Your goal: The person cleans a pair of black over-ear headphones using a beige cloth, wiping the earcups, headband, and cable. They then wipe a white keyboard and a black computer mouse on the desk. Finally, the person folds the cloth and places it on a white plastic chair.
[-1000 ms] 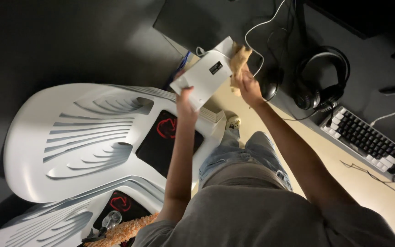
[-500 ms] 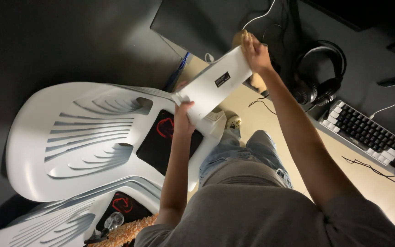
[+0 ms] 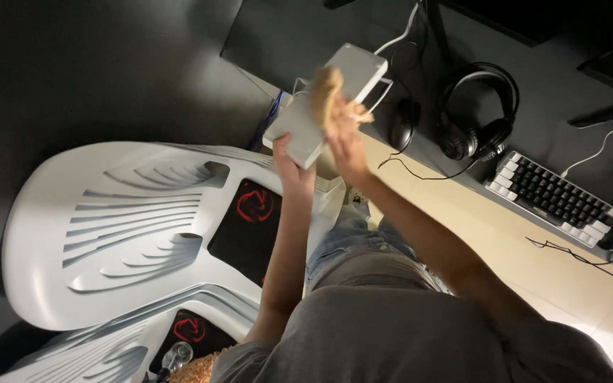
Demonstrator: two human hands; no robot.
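Your left hand (image 3: 286,157) has its grip clamped on the white flat box (image 3: 324,103); your right hand (image 3: 344,138) presses a tan cloth (image 3: 324,96), gripped tight, against it.

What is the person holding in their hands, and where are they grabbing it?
The left hand grips the flat white rectangular box at its lower end. The right hand holds a tan cloth pressed against the box's face.

We see the box (image 3: 324,99) held up between our hands, the left hand (image 3: 286,159) under its near end, the right hand (image 3: 345,138) on top with a cloth (image 3: 324,96). Chairs (image 3: 129,227) stand left of us; right of the box, headphones (image 3: 478,113) lie on the desk (image 3: 505,234), the keyboard (image 3: 555,200) right of them.
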